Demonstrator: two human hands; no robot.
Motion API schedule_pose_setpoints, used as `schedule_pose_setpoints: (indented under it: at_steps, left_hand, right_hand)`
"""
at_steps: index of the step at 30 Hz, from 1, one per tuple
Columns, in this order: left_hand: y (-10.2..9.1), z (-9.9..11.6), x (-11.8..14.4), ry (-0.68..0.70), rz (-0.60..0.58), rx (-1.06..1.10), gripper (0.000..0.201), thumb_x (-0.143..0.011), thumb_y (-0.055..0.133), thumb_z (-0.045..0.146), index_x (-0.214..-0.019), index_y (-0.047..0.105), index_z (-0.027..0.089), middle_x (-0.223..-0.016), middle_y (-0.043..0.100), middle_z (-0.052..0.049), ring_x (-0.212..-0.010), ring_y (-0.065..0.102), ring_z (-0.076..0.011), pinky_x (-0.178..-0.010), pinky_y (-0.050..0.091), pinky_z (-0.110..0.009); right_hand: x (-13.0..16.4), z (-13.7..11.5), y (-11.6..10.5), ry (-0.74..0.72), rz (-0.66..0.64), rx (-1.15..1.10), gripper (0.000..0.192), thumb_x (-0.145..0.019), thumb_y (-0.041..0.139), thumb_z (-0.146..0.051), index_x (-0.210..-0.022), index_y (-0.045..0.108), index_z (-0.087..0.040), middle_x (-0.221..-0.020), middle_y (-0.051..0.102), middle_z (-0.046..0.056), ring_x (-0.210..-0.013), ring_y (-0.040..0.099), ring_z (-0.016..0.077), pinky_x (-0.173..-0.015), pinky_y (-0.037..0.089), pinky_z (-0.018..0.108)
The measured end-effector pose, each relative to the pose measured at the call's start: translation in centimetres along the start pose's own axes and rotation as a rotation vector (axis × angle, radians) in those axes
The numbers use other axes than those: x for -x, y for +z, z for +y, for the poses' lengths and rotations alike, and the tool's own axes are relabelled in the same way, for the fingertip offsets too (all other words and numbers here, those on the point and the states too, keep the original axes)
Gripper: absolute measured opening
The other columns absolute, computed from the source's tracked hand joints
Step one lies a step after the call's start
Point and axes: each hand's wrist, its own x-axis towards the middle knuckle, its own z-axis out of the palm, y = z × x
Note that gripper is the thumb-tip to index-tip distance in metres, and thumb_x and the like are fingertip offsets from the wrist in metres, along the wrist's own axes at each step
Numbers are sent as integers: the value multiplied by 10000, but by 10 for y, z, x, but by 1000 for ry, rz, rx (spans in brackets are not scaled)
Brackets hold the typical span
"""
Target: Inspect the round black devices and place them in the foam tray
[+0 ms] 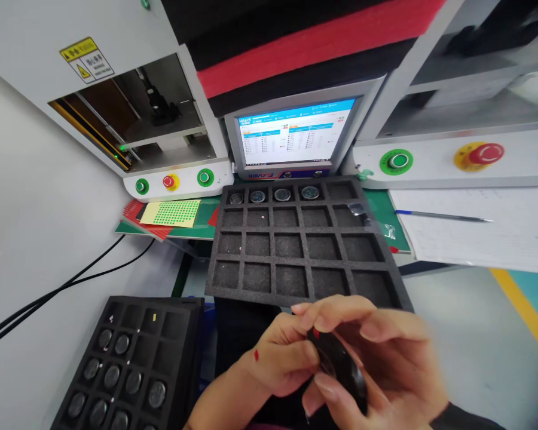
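Low in front of me, both hands hold a black, round, watch-like piece (pixel 346 370), seen tilted and nearly edge-on. My left hand (pixel 291 349) pinches its upper left edge, where a small red sticker (pixel 316 333) shows. The fingers of my right hand (pixel 390 364) curl around its right and lower sides. Another red speck (pixel 256 355) sticks to my left wrist. Just beyond my hands lies a black foam tray (pixel 272 239) with square pockets. Several round, dark watch-like pieces (pixel 282 194) sit in its far row.
At lower left, a second foam tray (pixel 159 328) carries several round pieces. Behind stand a monitor (pixel 296 134) and machines with green buttons (pixel 400 160) and a red stop button (pixel 486 154). A pen (pixel 443 216) rests on papers at right; a green-dot sticker sheet (pixel 173 213) lies left.
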Motion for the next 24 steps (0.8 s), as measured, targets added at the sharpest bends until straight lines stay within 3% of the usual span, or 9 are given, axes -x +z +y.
schedule_pose_setpoints:
  at_steps: [7,12,16,24]
  left_hand:
    - [-2,-2,-7,-50,-125,103,595,-626,776,674,-711,652,99,-569,565,-23,-311,310,-13,-308,148,-161]
    - [0,-3,-5,-77,-87,146,600,-569,811,669,-665,670,93,-546,574,-27,-356,371,-37,-348,219,-171]
    - [2,-1,-4,-43,-89,131,544,-633,799,625,-589,675,97,-509,566,-38,-453,512,-94,-458,383,-188]
    - [-2,-6,1,-135,-21,94,619,-556,821,675,-730,683,98,-705,672,-75,-361,378,-23,-353,237,-175]
  right_hand:
    - [8,1,2,-52,122,105,554,-727,656,-65,-1244,489,-172,-996,538,109,-812,604,238,-554,597,344]
    - [5,-3,-11,-38,-53,102,659,-671,681,-13,-1282,483,-164,-1006,553,118,-857,593,253,-604,611,355]
    - [2,-5,-13,-12,-51,137,601,-715,702,-75,-1268,503,-202,-942,566,85,-812,590,229,-606,601,332]
    - [2,-3,3,-32,82,-40,384,-843,701,-183,-1193,543,-186,-902,590,61,-741,620,180,-588,600,304]
